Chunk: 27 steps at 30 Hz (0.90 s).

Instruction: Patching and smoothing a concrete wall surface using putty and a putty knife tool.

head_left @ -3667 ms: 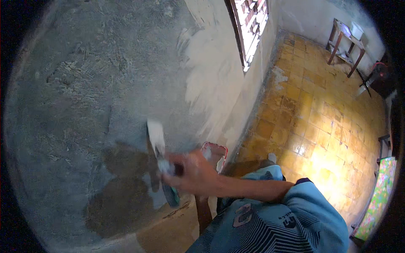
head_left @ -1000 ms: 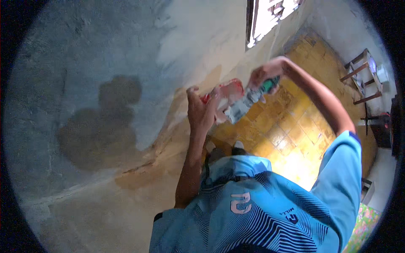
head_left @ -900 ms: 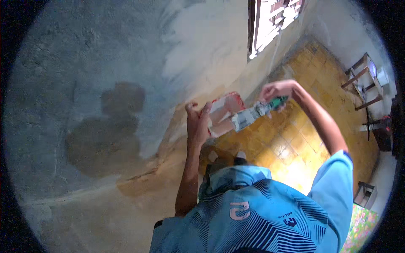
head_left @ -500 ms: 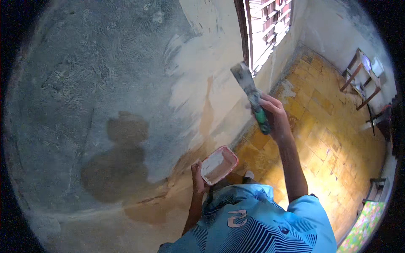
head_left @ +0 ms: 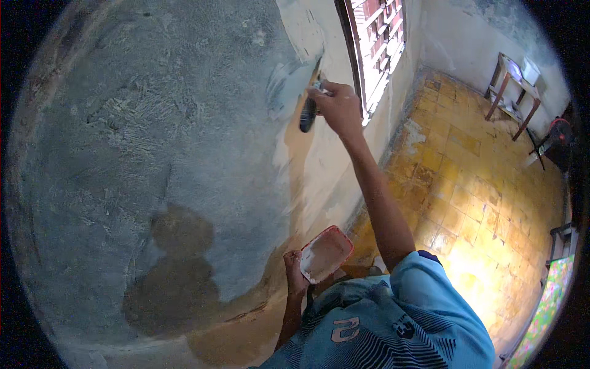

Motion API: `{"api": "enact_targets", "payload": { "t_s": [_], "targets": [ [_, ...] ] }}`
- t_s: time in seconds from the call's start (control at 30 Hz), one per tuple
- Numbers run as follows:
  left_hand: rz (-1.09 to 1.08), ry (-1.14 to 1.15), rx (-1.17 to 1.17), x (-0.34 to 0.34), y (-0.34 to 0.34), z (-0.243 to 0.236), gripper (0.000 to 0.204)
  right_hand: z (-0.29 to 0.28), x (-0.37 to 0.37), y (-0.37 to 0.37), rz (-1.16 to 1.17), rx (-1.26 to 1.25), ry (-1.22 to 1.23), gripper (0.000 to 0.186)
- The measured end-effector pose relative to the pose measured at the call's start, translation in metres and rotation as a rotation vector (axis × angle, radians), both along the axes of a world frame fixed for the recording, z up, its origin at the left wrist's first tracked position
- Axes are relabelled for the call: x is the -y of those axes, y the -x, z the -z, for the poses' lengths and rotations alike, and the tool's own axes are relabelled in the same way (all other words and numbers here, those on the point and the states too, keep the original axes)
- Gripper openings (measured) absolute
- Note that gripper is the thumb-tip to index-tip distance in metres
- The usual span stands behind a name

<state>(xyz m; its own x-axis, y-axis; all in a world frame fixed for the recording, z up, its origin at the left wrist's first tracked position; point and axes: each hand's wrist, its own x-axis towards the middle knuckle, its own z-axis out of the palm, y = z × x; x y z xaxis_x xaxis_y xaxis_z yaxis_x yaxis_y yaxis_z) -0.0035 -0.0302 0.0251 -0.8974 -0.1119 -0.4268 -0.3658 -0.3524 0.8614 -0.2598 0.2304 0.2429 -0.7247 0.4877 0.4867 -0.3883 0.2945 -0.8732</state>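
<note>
My right hand (head_left: 339, 106) is closed around the dark handle of a putty knife (head_left: 308, 115). Its blade is seen nearly edge-on at the wall (head_left: 203, 117), close to the border between grey plaster and a pale coated patch (head_left: 302, 34). Low in front of my body, my left hand (head_left: 295, 270) grips the side of a red-rimmed rectangular tub (head_left: 327, 253). Whitish paste coats the inside of the tub, which is tilted so that its opening shows.
A barred window (head_left: 382, 43) with a dark frame is set in the wall to the right of my right hand. Yellow tiles cover the floor (head_left: 448, 178). A small wooden table (head_left: 513, 86) stands by the far wall, and a floral cloth (head_left: 547, 313) lies at the lower right.
My right hand has moved left and up, bringing the putty knife from in front of the window edge to the wall. The tub in my left hand has shifted slightly right and down.
</note>
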Motion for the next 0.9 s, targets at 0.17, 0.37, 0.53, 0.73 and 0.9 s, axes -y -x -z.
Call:
{"api": "enact_targets", "payload": {
  "t_s": [0.17,0.37,0.53,0.73,0.9],
  "targets": [
    [0.065,0.190,-0.076,0.031,0.002,0.018,0.027,-0.038,0.049,-0.045,-0.140,0.183,0.015,0.031],
    [0.005,0.000,0.048,0.024,-0.001,-0.005,0.028,-0.021,0.016,-0.052,-0.233,0.150,0.129,0.043],
    [0.028,0.035,-0.007,0.014,-0.005,0.001,0.026,-0.019,-0.029,0.005,-0.233,0.199,0.194,0.034],
    [0.103,0.253,-0.023,0.030,-0.008,0.039,0.022,-0.030,0.062,-0.075,-0.323,0.243,-0.018,0.027],
    [0.111,0.275,-0.019,0.000,-0.002,-0.014,0.022,-0.045,0.052,-0.109,-0.298,0.332,0.081,0.032]
  ]
}}
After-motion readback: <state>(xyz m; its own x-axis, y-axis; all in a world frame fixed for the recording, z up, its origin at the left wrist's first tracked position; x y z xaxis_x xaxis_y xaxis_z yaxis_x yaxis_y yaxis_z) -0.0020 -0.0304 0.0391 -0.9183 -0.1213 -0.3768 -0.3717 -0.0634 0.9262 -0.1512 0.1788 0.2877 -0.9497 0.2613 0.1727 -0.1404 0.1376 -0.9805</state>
